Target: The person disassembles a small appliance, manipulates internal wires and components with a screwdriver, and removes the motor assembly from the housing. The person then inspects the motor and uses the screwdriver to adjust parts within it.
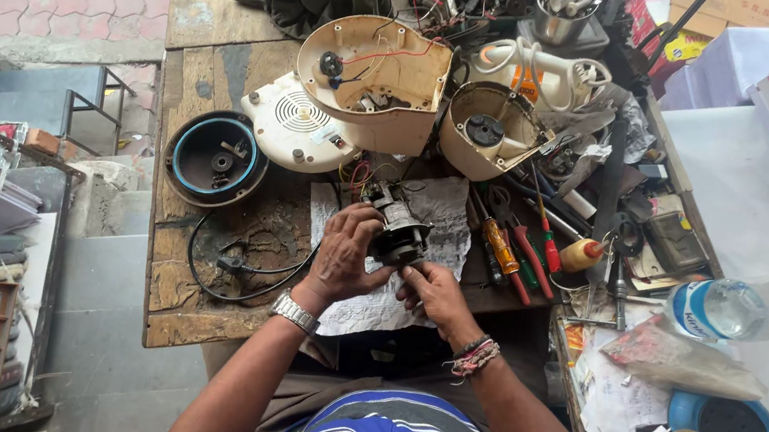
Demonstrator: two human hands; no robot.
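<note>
A small electric motor [399,231], dark with a metal shaft, is held over a crumpled sheet of paper [435,215] on a worn wooden workbench [190,314]. My left hand [346,256] wraps its left side; a metal watch sits on that wrist. My right hand [434,293] grips the motor from below, with thread bands on the wrist. Coloured wires run from the motor toward an upturned cream appliance housing [376,79].
A second open cream housing [490,131], a white round base plate [297,124] and a black and blue round cover [215,157] lie on the bench. Screwdrivers and pliers [520,250] lie to the right. A black power cord [237,266] lies left. A plastic bottle [753,308] lies far right.
</note>
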